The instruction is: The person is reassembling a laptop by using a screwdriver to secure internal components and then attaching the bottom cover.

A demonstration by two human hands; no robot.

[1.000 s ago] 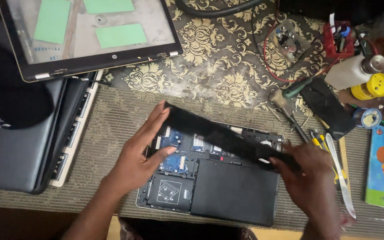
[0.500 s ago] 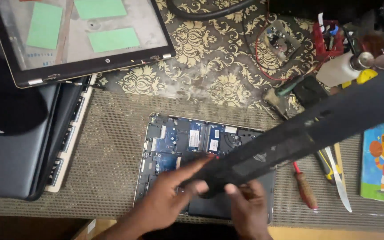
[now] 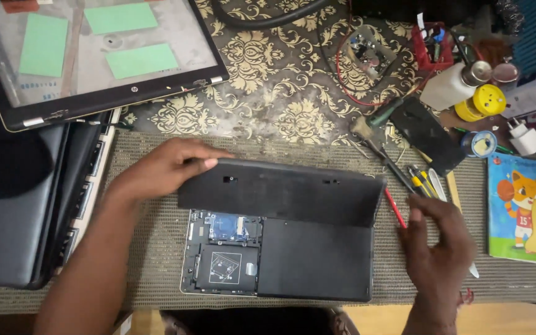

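The left hand point(image 3: 162, 169) grips the top left edge of one black laptop base cover point(image 3: 280, 191), tilted above one opened laptop base point(image 3: 277, 257) on the mat. The right hand point(image 3: 435, 248) hovers empty, fingers loosely curled, just beside the cover's right end. One red-handled screwdriver point(image 3: 394, 208) lies between them.

Laptop base point(image 3: 280, 260) half under cover point(image 3: 280, 192)

Grey laptop screen point(image 3: 94, 56), green stickers point(image 3: 43, 43)

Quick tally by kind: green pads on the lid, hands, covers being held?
Green pads: 3
Hands, left hand and right hand: 2
Black cover panel, held by the left hand: 1
Total: 6
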